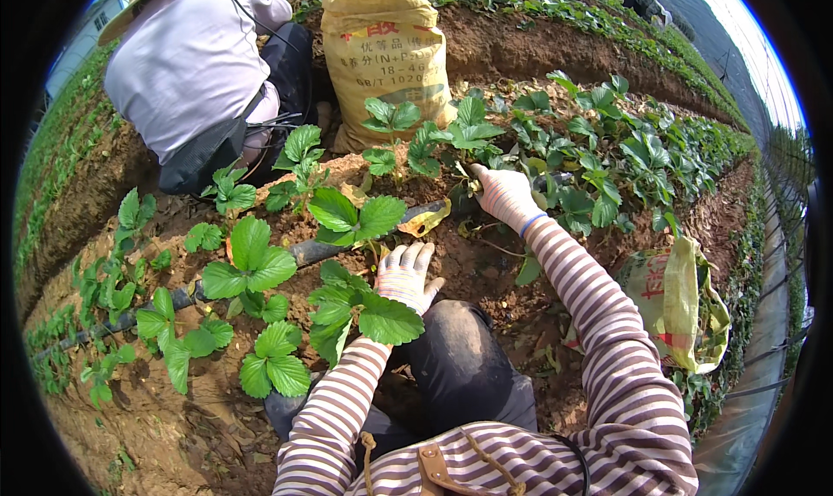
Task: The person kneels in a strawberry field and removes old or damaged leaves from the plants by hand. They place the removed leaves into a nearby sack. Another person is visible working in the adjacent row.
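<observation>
My left hand (407, 276), in a striped knit glove, rests with fingers apart on the soil beside a strawberry plant (364, 307) and a black irrigation pipe (311, 251). My right hand (504, 193), gloved too, reaches to the base of another strawberry plant (470, 128); its fingertips meet pale stems or leaves, and whether they grip them cannot be told. A yellowed leaf (426, 219) lies over the pipe between my hands.
A full yellow woven sack (387, 66) stands upright beyond the bed. Left of it crouches a person in a straw hat (189, 73). An open woven sack (683, 301) holding leaves lies at the right. More strawberry plants (605, 157) crowd the bed's right part.
</observation>
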The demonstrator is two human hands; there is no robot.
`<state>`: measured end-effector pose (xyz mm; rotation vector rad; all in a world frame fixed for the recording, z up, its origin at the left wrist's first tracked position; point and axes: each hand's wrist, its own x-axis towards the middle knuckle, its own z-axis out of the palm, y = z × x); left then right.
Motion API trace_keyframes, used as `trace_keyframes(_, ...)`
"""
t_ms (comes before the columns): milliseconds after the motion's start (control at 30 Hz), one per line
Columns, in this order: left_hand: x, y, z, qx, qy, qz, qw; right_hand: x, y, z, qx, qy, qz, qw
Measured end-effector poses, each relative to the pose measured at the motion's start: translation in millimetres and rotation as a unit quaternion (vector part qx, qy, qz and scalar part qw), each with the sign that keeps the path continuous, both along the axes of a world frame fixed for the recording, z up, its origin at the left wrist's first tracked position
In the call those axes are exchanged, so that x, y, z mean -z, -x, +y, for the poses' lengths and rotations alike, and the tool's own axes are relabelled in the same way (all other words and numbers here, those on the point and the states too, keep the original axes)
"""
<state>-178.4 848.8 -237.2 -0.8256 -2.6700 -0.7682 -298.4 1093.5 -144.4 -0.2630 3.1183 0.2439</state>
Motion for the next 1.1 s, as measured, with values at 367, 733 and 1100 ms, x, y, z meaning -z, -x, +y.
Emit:
trace_keyframes(367, 1.0, 0.7, 0.4, -0.015, 0.011, 0.004, 1.0, 14.2, 8.6, 11.3, -0.073, -0.086, -0.07, 0.991)
trace_keyframes(733, 4.6, 2.1, -2.0, -0.006, -0.015, 0.028, 0.999, -14.4, -46.0, 74.7, -0.022, 0.03, 0.03, 0.999)
trace_keyframes(1100, -2.8, -0.7, -1.6, 0.003, -0.036, 0.031, 0.999, -220.8, -275.8, 323.6, 0.478, -0.144, 0.197, 0.844)
